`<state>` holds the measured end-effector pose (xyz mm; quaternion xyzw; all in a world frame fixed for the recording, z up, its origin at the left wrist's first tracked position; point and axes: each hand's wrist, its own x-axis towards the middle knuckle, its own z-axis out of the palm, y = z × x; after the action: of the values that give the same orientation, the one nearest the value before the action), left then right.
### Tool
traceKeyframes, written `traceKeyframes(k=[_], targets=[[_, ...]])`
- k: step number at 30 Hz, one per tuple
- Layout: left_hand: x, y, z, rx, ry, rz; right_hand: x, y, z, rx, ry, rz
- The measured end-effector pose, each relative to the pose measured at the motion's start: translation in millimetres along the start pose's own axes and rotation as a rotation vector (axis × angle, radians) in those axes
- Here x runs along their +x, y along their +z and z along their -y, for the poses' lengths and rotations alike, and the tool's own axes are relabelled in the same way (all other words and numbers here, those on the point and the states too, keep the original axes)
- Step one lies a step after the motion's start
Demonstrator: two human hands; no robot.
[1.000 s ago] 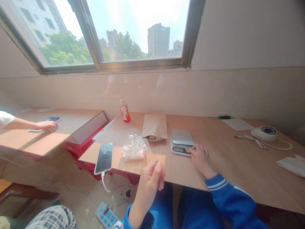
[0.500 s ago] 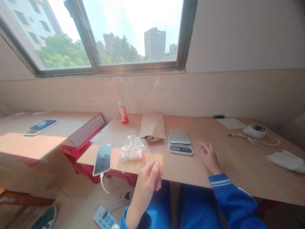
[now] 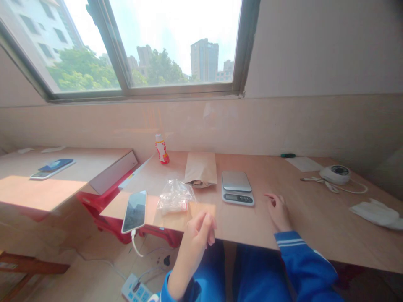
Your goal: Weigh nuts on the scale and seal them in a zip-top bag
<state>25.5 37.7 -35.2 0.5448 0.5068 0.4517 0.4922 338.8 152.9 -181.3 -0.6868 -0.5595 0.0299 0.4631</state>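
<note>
My left hand hovers at the table's front edge with its fingers curled together. Whether anything sits inside them is hidden. Just beyond it is a tan rectangular patch, a piece of card or sunlit tabletop; I cannot tell which. My right hand rests on the table, fingers loosely bent and apart, holding nothing visible. Left of it stands a digital kitchen scale with a bare metal plate. A brown paper bag lies behind, its mouth toward me. A clear plastic bag is crumpled to its left.
A phone on a white cable overhangs the table's left corner. A drink bottle stands at the back. To the right are a white dome camera with its cable and a white packet. A power strip lies on the floor.
My right hand's forefinger, stretched toward the scale before, has drawn back and bent. My left hand stays almost in place. The view has shifted slightly.
</note>
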Motion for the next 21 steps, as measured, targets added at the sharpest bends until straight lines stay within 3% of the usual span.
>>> traceKeyframes(k=[3, 7, 9, 11, 13, 16, 21], targets=[[14, -8.5, -4, 0.196, 0.159, -0.192, 1, -1, 0, 0.016, -0.011, -0.006], [63, -26.9, -5, 0.588, 0.356, -0.374, 2, -3, 5, 0.042, -0.038, -0.027], [94, -34.4, -1, 0.859, 0.337, -0.379, 0, -3, 14, 0.065, -0.069, -0.048], [125, -39.0, 5, 1.114, 0.248, -0.286, -5, -2, 31, 0.099, -0.096, -0.051], [151, -41.6, 12, 1.156, 0.230, -0.218, -14, 1, 57, 0.159, -0.130, -0.006], [180, -44.6, 23, 1.189, 0.201, -0.142, -29, 11, 104, 0.292, -0.240, 0.168], [196, -47.9, 26, 1.177, 0.221, -0.129, -36, 43, 168, 0.275, -0.310, 0.453]])
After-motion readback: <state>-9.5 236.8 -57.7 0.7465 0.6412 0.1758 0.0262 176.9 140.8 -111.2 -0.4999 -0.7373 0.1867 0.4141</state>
